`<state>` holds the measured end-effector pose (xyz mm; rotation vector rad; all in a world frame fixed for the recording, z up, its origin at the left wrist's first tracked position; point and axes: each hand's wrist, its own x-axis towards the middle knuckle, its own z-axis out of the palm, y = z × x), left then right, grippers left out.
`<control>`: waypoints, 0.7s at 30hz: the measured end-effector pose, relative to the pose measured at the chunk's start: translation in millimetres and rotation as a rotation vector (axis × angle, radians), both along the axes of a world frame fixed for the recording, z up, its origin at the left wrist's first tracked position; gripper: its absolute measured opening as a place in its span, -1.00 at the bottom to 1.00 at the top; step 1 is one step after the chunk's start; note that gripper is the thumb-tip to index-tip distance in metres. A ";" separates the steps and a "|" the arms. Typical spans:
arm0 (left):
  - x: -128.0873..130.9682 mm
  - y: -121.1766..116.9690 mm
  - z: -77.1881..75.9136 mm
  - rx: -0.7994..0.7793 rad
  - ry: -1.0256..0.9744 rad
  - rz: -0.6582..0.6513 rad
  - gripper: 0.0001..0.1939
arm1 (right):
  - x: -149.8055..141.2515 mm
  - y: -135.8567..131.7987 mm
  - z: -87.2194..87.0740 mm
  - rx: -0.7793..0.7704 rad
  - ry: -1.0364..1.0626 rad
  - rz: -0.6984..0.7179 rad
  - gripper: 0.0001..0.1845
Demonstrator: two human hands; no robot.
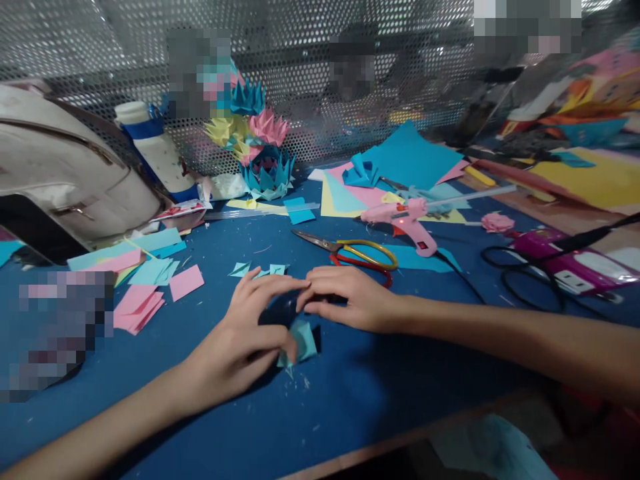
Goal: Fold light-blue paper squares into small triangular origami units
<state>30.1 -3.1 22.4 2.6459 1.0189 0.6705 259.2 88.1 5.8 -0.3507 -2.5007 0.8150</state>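
Note:
My left hand [253, 327] is over the blue table with its fingers spread apart, and its thumb reaches to a small folded light-blue paper [306, 339] lying on the tabletop. Just right of it, my right hand [353, 297] has its fingers curled and drawn together at the tip of a left finger. Whatever is between those right fingertips, if anything, is too small to make out. Behind the hands lie small folded light-blue pieces [241, 269]. Scissors [345, 250] with a yellow and a red handle lie beyond the right hand.
A pink glue gun [405, 220] lies behind the scissors, its cord running right past a purple power strip [560, 260]. Pink paper squares [186, 283] lie left. Paper flowers [267, 170], a bottle [157, 150] and a white bag [65, 160] stand along the perforated metal panel [310, 80].

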 end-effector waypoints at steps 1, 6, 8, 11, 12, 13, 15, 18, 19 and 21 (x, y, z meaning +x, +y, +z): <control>0.2 1.2 0.2 -0.034 -0.012 -0.004 -0.62 | -0.6 -1.9 -0.1 -0.005 -0.013 0.010 -0.78; 1.6 4.7 -3.5 -0.234 -0.100 0.036 -0.67 | -2.3 -7.6 -0.6 -0.033 -0.054 0.005 -0.78; 1.2 5.8 -4.8 -0.323 -0.102 0.029 -0.69 | -2.6 -7.9 -1.0 -0.039 -0.054 -0.015 -0.80; -0.5 5.9 -5.7 -0.358 -0.077 0.006 -0.62 | -3.4 -8.0 -1.7 -0.039 -0.101 -0.033 -0.91; -1.1 4.6 -6.0 -0.332 -0.078 0.020 -0.59 | -3.7 -8.1 -1.8 -0.032 -0.124 -0.040 -0.93; -1.5 2.2 -6.4 -0.286 -0.085 0.048 -0.55 | -3.9 -8.3 -1.8 -0.022 -0.147 -0.048 -0.93; -1.3 -6.0 -7.7 -0.156 -0.089 0.099 -0.53 | -4.2 -8.9 -1.9 -0.002 -0.179 -0.067 -0.93; 2.4 -24.0 -11.4 0.093 0.027 0.017 -0.59 | -3.9 -9.4 -2.7 0.021 -0.192 -0.083 -0.91; 4.1 -29.9 -13.1 0.206 0.058 0.017 -0.63 | -3.6 -9.4 -3.3 0.027 -0.186 -0.083 -0.90; 7.2 -38.7 -17.0 0.300 0.178 0.020 -0.64 | -3.3 -9.2 -4.6 0.037 -0.168 -0.084 -0.89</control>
